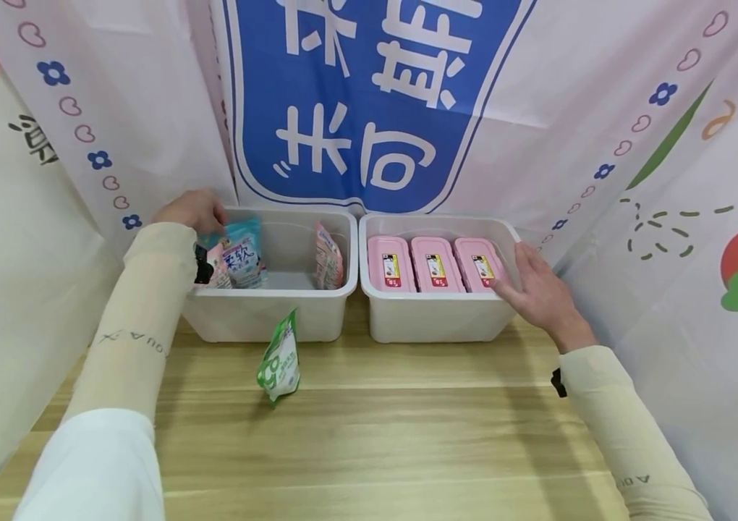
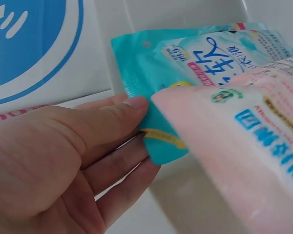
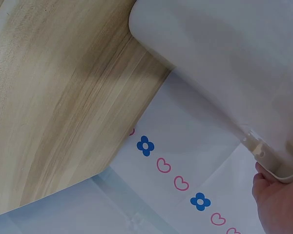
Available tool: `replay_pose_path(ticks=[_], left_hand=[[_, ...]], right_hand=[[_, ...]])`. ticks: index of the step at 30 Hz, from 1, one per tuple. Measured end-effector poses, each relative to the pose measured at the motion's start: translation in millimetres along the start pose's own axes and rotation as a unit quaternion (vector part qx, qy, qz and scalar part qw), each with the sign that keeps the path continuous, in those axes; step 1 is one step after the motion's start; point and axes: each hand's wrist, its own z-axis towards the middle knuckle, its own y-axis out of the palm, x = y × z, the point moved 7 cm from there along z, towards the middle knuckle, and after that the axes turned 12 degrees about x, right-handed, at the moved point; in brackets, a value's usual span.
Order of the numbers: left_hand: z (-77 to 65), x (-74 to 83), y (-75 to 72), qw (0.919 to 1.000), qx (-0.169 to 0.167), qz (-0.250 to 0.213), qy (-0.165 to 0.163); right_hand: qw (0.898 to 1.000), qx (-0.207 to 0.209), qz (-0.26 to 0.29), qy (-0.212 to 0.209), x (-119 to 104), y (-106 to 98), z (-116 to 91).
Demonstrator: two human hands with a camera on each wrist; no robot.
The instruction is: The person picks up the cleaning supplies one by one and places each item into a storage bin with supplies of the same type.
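In the left wrist view, my left hand pinches the lower corner of a teal refill pouch between thumb and fingers. A pink pouch overlaps it in front. Both pouches stand at the left end of the left white bin in the head view. My right hand grips the right end of the right white bin, thumb over the front corner, fingers at the side rim. Seen from the right wrist, its fingers curl under the rim. Three pink-lidded boxes fill that bin in a row.
Another pink pouch stands at the right end of the left bin. A green-and-white pouch stands on the wooden table in front. Printed cloth hangs close behind the bins and along both sides.
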Motion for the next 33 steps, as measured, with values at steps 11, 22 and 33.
replay_pose_path(ticks=[11,22,33], left_hand=[[-17.3,15.8,-26.0,0.9993,0.018,0.022,0.027],[-55.8,52.9,-58.7,0.9865,0.027,0.110,0.119],[-102.6,76.6,-78.9,0.9825,0.036,0.106,0.149]], right_hand=[[1.000,0.003,0.005,-0.004,-4.7,-0.3,-1.6],[1.000,0.004,0.001,-0.010,-6.7,-1.5,-2.5],[1.000,0.009,-0.002,-0.019,-6.9,-1.9,-1.7]])
